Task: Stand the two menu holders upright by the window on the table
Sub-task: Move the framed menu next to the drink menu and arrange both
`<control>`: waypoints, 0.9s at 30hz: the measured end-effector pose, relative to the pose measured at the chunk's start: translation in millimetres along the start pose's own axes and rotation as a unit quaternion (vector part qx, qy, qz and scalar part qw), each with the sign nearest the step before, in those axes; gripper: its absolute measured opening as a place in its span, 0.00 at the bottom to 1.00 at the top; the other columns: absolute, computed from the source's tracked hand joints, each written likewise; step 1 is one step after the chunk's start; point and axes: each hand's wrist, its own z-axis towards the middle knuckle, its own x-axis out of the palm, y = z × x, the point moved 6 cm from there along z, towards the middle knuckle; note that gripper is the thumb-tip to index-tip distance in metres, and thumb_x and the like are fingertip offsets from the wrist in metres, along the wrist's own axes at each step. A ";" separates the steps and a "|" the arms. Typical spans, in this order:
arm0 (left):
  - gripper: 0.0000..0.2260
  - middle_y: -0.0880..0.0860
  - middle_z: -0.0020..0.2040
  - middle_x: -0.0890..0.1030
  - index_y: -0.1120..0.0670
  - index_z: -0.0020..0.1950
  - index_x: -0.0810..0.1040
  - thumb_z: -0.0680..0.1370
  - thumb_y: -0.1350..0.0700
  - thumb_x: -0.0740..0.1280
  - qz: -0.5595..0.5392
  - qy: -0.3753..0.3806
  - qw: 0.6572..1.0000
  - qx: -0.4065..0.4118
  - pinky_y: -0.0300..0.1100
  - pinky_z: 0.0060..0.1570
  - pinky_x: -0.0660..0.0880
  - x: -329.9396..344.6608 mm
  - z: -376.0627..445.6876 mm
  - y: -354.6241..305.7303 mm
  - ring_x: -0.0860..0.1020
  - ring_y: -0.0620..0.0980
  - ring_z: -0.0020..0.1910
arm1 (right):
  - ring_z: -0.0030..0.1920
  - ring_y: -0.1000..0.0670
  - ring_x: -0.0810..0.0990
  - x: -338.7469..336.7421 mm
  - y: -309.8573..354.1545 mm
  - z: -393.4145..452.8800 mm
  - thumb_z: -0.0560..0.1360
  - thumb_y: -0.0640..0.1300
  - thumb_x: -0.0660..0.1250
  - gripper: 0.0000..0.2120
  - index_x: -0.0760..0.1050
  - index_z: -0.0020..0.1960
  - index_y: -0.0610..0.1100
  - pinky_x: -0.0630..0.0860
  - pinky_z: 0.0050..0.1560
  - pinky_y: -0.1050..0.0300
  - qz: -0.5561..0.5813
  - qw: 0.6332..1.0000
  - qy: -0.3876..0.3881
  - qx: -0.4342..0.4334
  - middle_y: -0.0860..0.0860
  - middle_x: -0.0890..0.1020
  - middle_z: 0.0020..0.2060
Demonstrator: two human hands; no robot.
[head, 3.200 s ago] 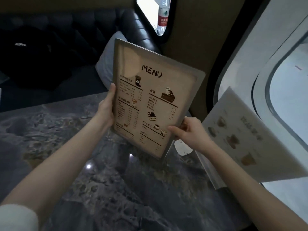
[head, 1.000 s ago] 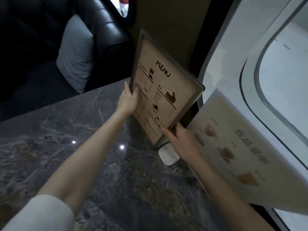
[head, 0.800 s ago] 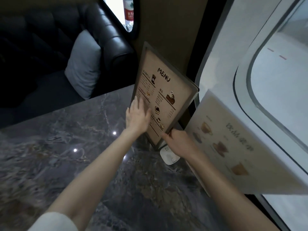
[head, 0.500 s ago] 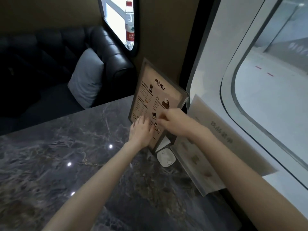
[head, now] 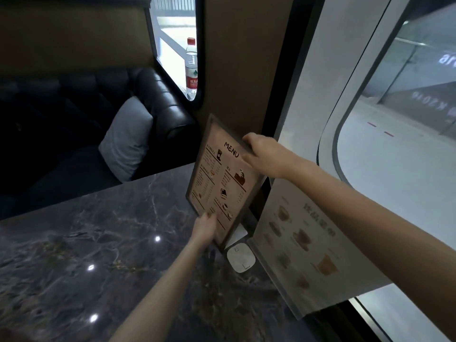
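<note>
The brown "MENU" holder (head: 223, 178) stands upright, leaning slightly back, at the far right corner of the dark marble table (head: 103, 243), against the brown wall. My right hand (head: 261, 154) grips its top right edge. My left hand (head: 206, 228) holds its bottom edge near the tabletop. The second menu holder (head: 306, 245), pale with drink pictures, stands tilted against the window frame just to the right.
A small white square device (head: 241, 257) lies on the table between the two holders. A black leather sofa (head: 158, 99) with a grey cushion (head: 125, 139) sits beyond the table. A water bottle (head: 191, 67) stands in the far window. The large window (head: 394, 119) is on the right.
My right hand has moved from the bottom edge of the brown menu holder up to its top edge. The holder now stands closer to the wall. My left hand stays at its bottom.
</note>
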 end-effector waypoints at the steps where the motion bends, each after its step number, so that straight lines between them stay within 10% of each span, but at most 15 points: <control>1: 0.21 0.57 0.72 0.68 0.58 0.72 0.64 0.81 0.52 0.52 -0.032 0.012 0.999 -0.019 0.48 0.70 0.63 3.7 1.8 6.8 0.66 0.57 0.71 | 0.55 0.44 0.79 3.7 -3.3 3.7 0.79 0.46 0.58 0.18 0.64 0.66 0.40 0.80 0.51 0.50 0.020 1.000 0.009 0.022 0.42 0.78 0.58; 8: 0.17 0.59 0.66 0.73 0.57 0.66 0.69 0.82 0.52 0.52 -0.236 0.064 0.963 -0.118 0.54 0.66 0.68 22.2 13.3 28.2 0.71 0.59 0.66 | 0.34 0.55 0.75 4.1 -23.3 22.4 0.77 0.44 0.62 0.07 0.74 0.46 0.40 0.70 0.29 0.67 0.067 0.994 0.046 0.077 0.47 0.78 0.43; 18: 0.18 0.58 0.49 0.78 0.64 0.66 0.68 0.82 0.55 0.49 -0.384 0.052 0.916 -0.098 0.39 0.32 0.80 25.5 30.1 32.7 0.77 0.53 0.46 | 0.40 0.53 0.80 -1.0 -35.1 29.4 0.75 0.42 0.65 0.09 0.78 0.52 0.38 0.79 0.38 0.62 0.141 0.984 0.075 0.082 0.45 0.83 0.47; 23: 0.17 0.56 0.55 0.76 0.59 0.69 0.67 0.81 0.59 0.54 -0.328 0.019 0.942 -0.065 0.47 0.52 0.72 15.1 31.9 36.1 0.74 0.55 0.53 | 0.46 0.49 0.82 -1.4 -35.8 28.5 0.75 0.42 0.66 0.09 0.78 0.51 0.38 0.81 0.44 0.56 0.155 0.981 0.075 0.085 0.44 0.83 0.49; 27: 0.18 0.50 0.49 0.77 0.58 0.71 0.65 0.81 0.58 0.54 -0.309 0.037 0.949 -0.045 0.37 0.38 0.77 16.7 24.2 38.0 0.76 0.46 0.46 | 0.46 0.49 0.81 -1.6 -35.1 28.5 0.75 0.42 0.66 0.10 0.78 0.52 0.37 0.79 0.41 0.60 0.146 0.984 0.063 0.079 0.43 0.83 0.50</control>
